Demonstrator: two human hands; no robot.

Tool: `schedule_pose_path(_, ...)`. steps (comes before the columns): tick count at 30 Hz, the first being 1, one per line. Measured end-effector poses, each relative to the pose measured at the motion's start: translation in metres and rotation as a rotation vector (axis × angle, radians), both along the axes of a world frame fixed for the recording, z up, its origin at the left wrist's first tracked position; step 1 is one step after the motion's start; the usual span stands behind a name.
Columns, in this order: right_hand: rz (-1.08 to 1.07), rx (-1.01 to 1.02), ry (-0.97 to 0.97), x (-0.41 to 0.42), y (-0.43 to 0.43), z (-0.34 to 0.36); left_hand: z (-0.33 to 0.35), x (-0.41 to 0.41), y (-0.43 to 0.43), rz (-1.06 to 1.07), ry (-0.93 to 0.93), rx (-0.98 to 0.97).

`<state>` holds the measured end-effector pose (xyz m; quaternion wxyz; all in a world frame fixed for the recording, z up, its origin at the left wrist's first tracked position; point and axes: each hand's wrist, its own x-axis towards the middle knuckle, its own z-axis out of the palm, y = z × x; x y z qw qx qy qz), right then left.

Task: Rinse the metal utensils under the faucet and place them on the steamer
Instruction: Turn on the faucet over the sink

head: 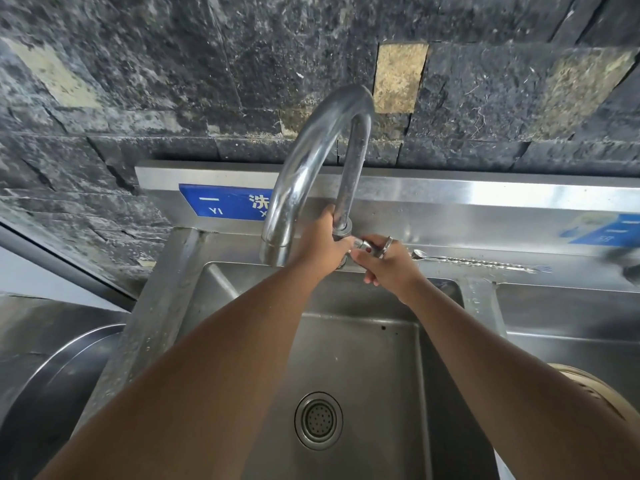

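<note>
Over the sink (346, 341) | left hand (320, 242) clenched round faucet (311, 161) base | right hand (389, 268) grasping tap handle (369, 247) | bar spoon (478, 261) on rim

left hand (322, 242) gripping faucet (311, 161), right hand (388, 268) on handle (372, 247)
</note>
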<state>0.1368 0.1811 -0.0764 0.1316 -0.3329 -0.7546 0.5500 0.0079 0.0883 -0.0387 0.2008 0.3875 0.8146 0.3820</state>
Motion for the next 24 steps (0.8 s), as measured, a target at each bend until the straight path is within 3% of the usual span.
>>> schedule_pose_path(24,-0.004,-0.02,0.037,0.0009,-0.0023,0.0016,-0.0062,-0.0033,-0.0003,-0.014,-0.008,0.066)
